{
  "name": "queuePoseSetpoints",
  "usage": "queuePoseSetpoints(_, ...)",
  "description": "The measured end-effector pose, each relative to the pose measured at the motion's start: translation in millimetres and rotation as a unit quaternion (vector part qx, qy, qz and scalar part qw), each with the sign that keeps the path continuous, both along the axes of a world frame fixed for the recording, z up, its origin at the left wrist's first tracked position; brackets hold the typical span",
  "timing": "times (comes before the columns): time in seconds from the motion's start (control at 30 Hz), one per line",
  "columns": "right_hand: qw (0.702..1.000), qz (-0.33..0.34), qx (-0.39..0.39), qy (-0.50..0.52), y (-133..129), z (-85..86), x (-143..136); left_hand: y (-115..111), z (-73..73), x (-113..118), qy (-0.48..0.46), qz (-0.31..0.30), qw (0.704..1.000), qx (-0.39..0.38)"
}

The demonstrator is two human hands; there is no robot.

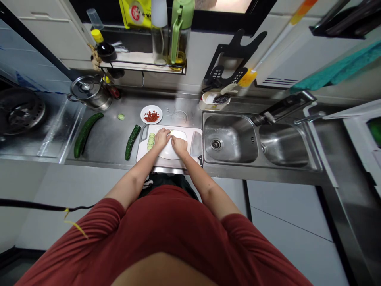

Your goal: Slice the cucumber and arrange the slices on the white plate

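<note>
My left hand (pixel 162 138) and my right hand (pixel 179 146) meet over the far part of a white plate (pixel 169 153) on the cutting board (pixel 145 153). Fingertips of both hands are bent close together; whatever lies between them is too small to make out. Just left of my left hand, a row of cucumber slices (pixel 151 141) lies on the board. A knife (pixel 196 143) with a dark handle rests along the board's right edge. Left of the board is a cut length of cucumber (pixel 132 142).
A plate (pixel 152 109) of chopped red pieces stands behind the board. Further left lie a whole cucumber (pixel 87 133), a cucumber end (pixel 121 116) and a lidded pot (pixel 91 93). The double sink (pixel 230 137) adjoins the board's right side. A shelf (pixel 143 65) holds bottles.
</note>
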State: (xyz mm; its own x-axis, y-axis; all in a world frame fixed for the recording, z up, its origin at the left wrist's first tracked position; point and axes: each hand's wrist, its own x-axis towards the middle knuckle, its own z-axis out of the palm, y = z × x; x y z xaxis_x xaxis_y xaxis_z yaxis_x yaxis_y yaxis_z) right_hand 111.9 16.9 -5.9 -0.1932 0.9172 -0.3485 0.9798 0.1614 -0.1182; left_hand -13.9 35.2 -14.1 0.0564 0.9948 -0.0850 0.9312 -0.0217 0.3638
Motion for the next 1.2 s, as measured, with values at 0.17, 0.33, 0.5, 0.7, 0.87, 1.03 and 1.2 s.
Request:
queuePoseSetpoints(0.17,1.000,-0.001,0.004,0.004,1.4,-1.4,0.9,0.2,-2.2,0.4,0.003,0.005,1.000,0.005)
queuePoseSetpoints(0.33,1.000,0.002,0.003,0.006,2.3,-0.7,1.8,0.3,-3.4,0.8,0.007,0.008,1.000,0.010)
queuePoseSetpoints(0.5,1.000,-0.002,0.009,0.014,0.2,3.8,2.8,-0.5,1.1,1.8,-0.001,0.014,1.000,0.000)
queuePoseSetpoints(0.7,1.000,-0.011,0.013,0.021,-4.8,4.1,5.1,-1.8,4.3,1.0,-0.014,0.023,1.000,0.014)
queuePoseSetpoints(0.87,1.000,-0.019,0.011,0.022,-6.3,1.7,3.9,0.5,3.7,4.7,-0.011,0.023,1.000,0.013)
queuePoseSetpoints(1.03,1.000,-0.018,0.003,0.019,-5.4,2.6,3.2,3.9,2.9,7.9,-0.002,0.027,1.000,0.007)
queuePoseSetpoints(1.2,1.000,-0.020,0.004,0.018,-4.3,2.4,3.7,4.4,2.4,7.1,0.000,0.028,1.000,0.000)
